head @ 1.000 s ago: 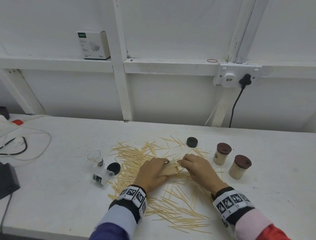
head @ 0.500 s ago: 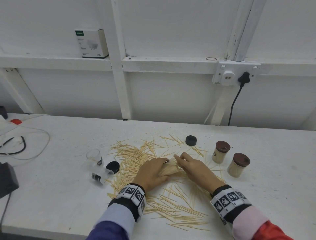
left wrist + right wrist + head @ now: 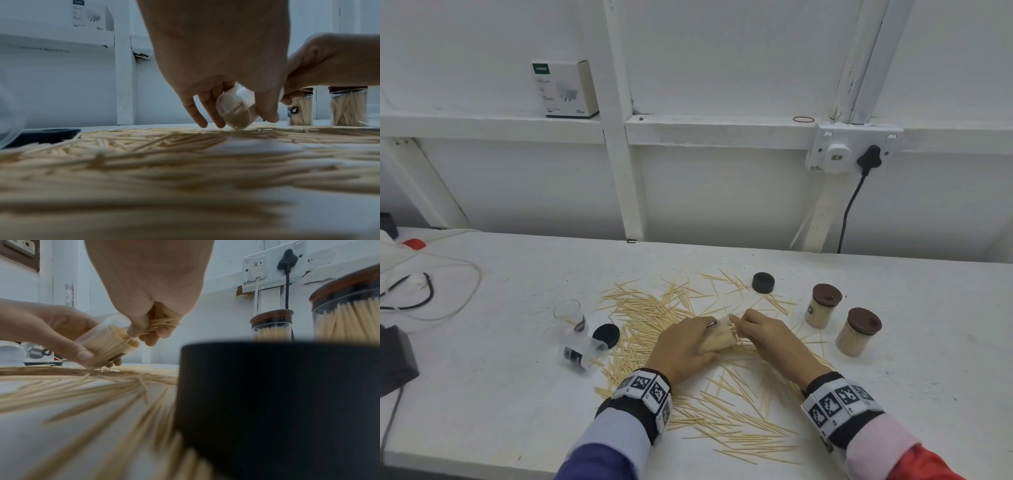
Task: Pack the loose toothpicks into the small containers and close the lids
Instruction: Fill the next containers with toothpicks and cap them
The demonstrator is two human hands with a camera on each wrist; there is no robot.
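Loose toothpicks (image 3: 722,414) lie scattered over the white table. My left hand (image 3: 688,346) grips a clear container (image 3: 717,339) tilted on its side, nearly full of toothpicks (image 3: 111,344), its base near the table (image 3: 236,112). My right hand (image 3: 756,330) pinches a small bunch of toothpicks (image 3: 162,324) at the container's mouth. Two filled containers with brown lids (image 3: 823,305) (image 3: 859,330) stand at the right. Two empty clear containers (image 3: 570,313) (image 3: 580,353) are at the left, one lying down.
One black lid (image 3: 763,282) sits behind the hands and another black lid (image 3: 606,335) by the empty containers. Cables (image 3: 424,291) and a dark box (image 3: 393,359) lie at the far left. A wall socket with a black plug (image 3: 868,157) is behind.
The right hand has shifted slightly left, closer against the container's mouth. The left hand keeps its grip on the tilted container in about the same place.
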